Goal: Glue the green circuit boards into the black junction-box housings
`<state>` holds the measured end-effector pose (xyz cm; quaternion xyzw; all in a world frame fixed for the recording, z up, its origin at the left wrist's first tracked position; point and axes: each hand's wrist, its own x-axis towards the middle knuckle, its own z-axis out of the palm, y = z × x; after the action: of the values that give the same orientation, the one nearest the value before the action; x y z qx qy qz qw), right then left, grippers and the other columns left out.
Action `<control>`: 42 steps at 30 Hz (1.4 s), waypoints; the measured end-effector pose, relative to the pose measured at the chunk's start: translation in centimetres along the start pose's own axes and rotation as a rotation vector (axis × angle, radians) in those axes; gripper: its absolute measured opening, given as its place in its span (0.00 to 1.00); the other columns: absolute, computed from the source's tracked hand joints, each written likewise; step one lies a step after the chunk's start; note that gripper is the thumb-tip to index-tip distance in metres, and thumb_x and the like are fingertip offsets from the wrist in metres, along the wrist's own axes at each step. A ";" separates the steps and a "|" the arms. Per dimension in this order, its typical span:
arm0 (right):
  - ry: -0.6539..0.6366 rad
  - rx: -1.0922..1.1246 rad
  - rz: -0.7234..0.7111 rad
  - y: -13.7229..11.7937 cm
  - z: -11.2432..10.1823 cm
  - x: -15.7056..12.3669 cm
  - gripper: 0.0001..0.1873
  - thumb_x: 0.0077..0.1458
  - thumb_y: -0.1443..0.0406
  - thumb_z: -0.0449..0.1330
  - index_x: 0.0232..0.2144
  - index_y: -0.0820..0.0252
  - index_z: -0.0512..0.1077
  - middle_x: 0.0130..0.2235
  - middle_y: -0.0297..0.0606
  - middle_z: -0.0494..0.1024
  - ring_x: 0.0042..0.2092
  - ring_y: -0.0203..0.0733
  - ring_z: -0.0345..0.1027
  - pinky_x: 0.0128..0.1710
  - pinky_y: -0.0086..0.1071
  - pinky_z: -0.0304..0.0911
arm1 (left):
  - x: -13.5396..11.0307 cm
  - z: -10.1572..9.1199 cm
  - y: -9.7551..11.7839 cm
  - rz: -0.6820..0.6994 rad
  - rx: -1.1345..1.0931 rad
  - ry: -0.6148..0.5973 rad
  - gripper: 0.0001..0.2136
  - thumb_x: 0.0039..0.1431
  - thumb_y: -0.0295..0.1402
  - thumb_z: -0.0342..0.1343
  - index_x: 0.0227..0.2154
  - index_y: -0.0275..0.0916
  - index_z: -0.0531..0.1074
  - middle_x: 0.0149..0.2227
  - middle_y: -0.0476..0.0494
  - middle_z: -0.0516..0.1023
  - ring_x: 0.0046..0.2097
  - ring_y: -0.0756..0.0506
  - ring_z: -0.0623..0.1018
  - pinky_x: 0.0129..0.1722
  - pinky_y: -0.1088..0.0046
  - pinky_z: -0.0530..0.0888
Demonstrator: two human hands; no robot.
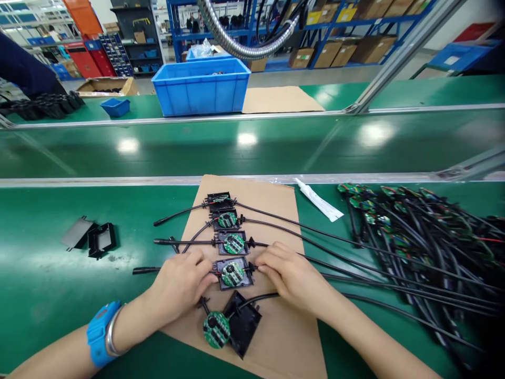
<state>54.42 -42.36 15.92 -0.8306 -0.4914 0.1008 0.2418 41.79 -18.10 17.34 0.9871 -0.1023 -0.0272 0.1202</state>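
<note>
On a brown cardboard sheet point(276, 326) lies a row of black square housings, each with a round green circuit board and black cables. My left hand point(179, 284) pinches the left side of the nearest seated housing point(233, 273), fingers closed on its cable end. My right hand point(290, 273) presses on that housing's right side, fingers curled at its cable. Below it lie a loose green board point(216, 329) and an empty black housing point(242, 322). Three more assembled housings point(232, 243) sit further up the sheet.
A heap of cabled green boards point(414, 231) fills the right side. Two black housing parts point(92, 238) lie at left, a white packet point(319, 200) above the sheet. Beyond the conveyor belt point(252, 147) stand a blue bin point(201, 87) and cardboard.
</note>
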 end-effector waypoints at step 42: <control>0.086 -0.221 -0.100 -0.8 1.2 -5.4 0.11 0.61 0.71 0.47 0.29 0.60 0.66 0.31 0.40 0.68 0.33 0.42 0.60 0.33 0.35 0.56 | -6.9 0.6 1.0 0.009 0.033 0.125 0.10 0.64 0.25 0.43 0.31 0.38 0.69 0.30 0.44 0.70 0.31 0.43 0.69 0.30 0.66 0.67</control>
<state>50.69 -46.32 14.87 -0.8302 -0.5295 -0.0020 0.1743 34.78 -17.72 17.18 0.9882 -0.0996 0.0368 0.1103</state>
